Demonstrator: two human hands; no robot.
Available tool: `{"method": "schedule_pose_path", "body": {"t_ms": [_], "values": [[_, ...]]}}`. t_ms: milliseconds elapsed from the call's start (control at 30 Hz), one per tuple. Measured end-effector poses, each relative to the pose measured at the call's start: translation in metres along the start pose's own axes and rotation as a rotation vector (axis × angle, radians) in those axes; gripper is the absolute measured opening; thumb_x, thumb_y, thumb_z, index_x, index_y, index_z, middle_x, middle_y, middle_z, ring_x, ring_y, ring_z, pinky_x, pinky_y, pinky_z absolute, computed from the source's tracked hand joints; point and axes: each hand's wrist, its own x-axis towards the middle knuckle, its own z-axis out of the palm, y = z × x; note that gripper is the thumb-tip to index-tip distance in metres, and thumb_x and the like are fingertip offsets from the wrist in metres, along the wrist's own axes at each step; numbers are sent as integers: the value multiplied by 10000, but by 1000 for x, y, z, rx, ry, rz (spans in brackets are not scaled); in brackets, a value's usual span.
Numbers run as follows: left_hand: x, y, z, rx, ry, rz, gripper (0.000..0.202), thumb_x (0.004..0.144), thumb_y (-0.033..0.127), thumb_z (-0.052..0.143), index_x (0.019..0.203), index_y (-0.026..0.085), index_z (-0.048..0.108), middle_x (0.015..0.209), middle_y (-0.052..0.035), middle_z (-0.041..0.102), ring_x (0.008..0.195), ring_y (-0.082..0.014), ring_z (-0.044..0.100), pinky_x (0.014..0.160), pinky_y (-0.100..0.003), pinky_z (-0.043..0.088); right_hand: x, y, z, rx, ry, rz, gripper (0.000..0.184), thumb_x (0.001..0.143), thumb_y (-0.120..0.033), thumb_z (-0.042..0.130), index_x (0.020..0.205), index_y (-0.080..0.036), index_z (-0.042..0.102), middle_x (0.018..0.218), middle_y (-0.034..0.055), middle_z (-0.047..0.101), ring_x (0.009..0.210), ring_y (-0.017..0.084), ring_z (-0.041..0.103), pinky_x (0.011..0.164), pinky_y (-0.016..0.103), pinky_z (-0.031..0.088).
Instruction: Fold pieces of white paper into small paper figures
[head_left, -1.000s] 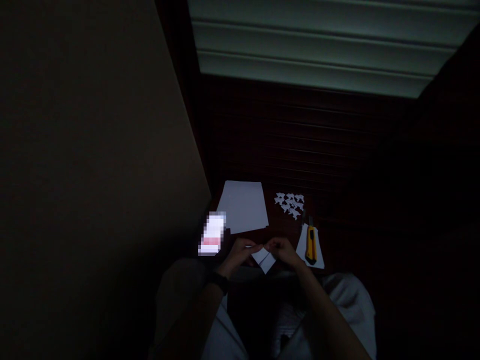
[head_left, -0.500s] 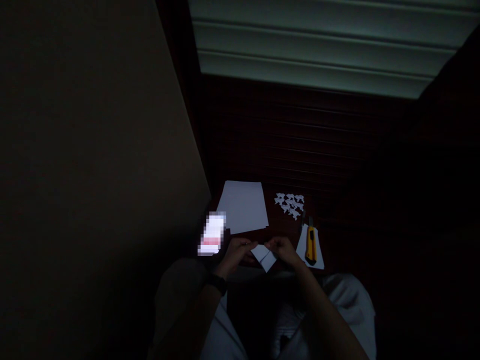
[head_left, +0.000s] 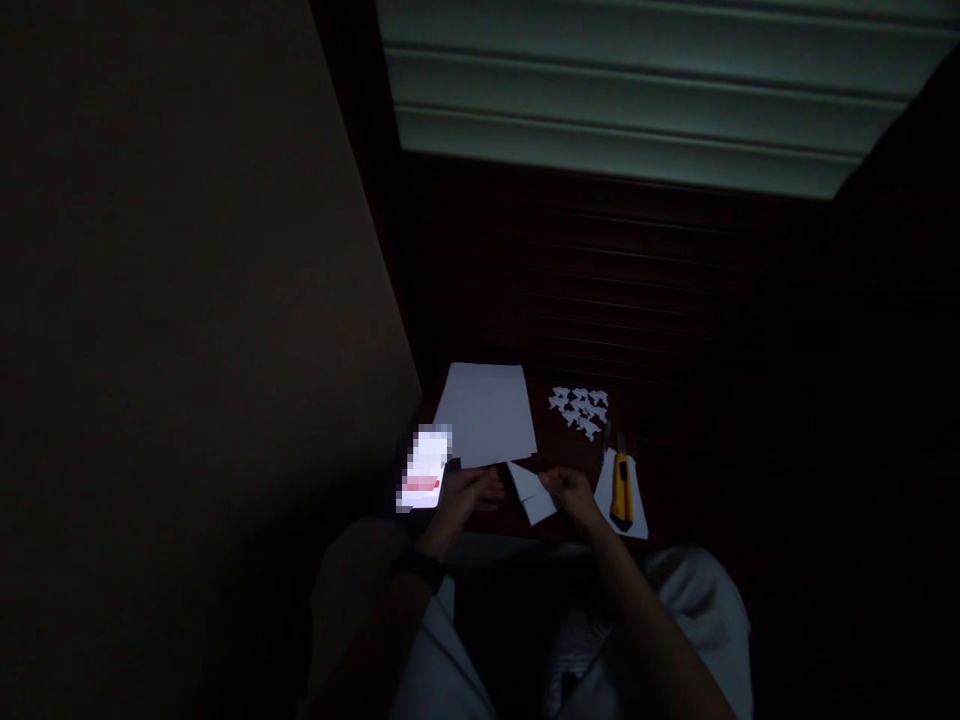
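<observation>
The room is very dark. My right hand [head_left: 572,493] pinches the right edge of a small folded white paper piece [head_left: 529,492] just above a dark wooden surface [head_left: 559,445]. To the left of that paper is my left hand [head_left: 469,495], fingers curled, apart from the paper and beside a lit phone [head_left: 424,468]. I cannot make out anything in the left hand. A dark band sits on my left wrist.
A stack of white sheets [head_left: 489,412] lies behind my hands. Several small folded paper shapes [head_left: 579,408] are grouped at the back right. A yellow utility knife [head_left: 621,488] rests on a white paper slip. A wall stands to the left, a window blind above.
My left hand has let go of the paper piece and drawn left toward the phone. The right hand has kept the paper and lifted it slightly, turning it.
</observation>
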Motion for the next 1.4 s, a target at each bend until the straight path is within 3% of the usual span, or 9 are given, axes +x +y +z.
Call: {"method": "schedule_pose_path", "body": {"t_ms": [133, 233, 367, 533, 800, 1233, 1400], "values": [[-8, -1, 15, -74, -148, -21, 496, 694, 406, 615, 1111, 152, 526, 1023, -146, 615, 839, -239, 620, 653, -353, 531, -1, -4, 2, 11, 74, -85, 316, 702, -433, 568, 845, -153, 603, 675, 24, 604, 567, 125, 506, 519, 222, 387], [-11, -4, 25, -106, -196, 26, 507, 685, 376, 634, 1126, 154, 521, 1024, -142, 611, 871, -248, 606, 663, -361, 529, -3, -8, 3, -12, 61, -94, 332, 707, -448, 554, 860, -160, 619, 692, 31, 619, 603, 144, 533, 534, 234, 405], [-7, -11, 28, -113, -165, 19, 541, 647, 334, 679, 1124, 136, 518, 976, -147, 623, 846, -246, 613, 669, -365, 526, -7, -13, 3, 23, 18, -42, 320, 652, -426, 622, 830, -161, 644, 782, 52, 650, 703, 179, 571, 617, 275, 433], [-3, -15, 26, -126, -120, 14, 560, 632, 285, 699, 1140, 157, 501, 980, -140, 617, 856, -239, 610, 687, -365, 518, -8, -17, 1, 164, -70, -1, 404, 519, -289, 735, 897, -186, 634, 895, 50, 649, 795, 198, 579, 698, 307, 441], [-8, -10, 27, -153, -127, 25, 601, 616, 203, 699, 1173, 190, 470, 976, -111, 601, 882, -227, 597, 735, -364, 503, -7, -14, -4, 297, -152, 11, 467, 546, -190, 699, 1002, -202, 597, 969, 51, 632, 818, 199, 570, 700, 309, 440], [1, -20, 28, -124, -69, 28, 497, 669, 297, 666, 1121, 171, 502, 1003, -125, 597, 905, -223, 588, 721, -332, 501, -10, -12, -7, 309, -51, 60, 496, 551, -319, 719, 1012, -180, 603, 874, 61, 654, 745, 194, 577, 677, 309, 431], [1, -20, 32, -117, -22, 46, 443, 653, 295, 676, 1039, 128, 536, 963, -128, 616, 882, -222, 596, 702, -323, 513, -10, -13, -4, 164, 10, 40, 413, 623, -441, 647, 925, -159, 637, 804, 54, 649, 706, 186, 561, 636, 286, 424]]}}
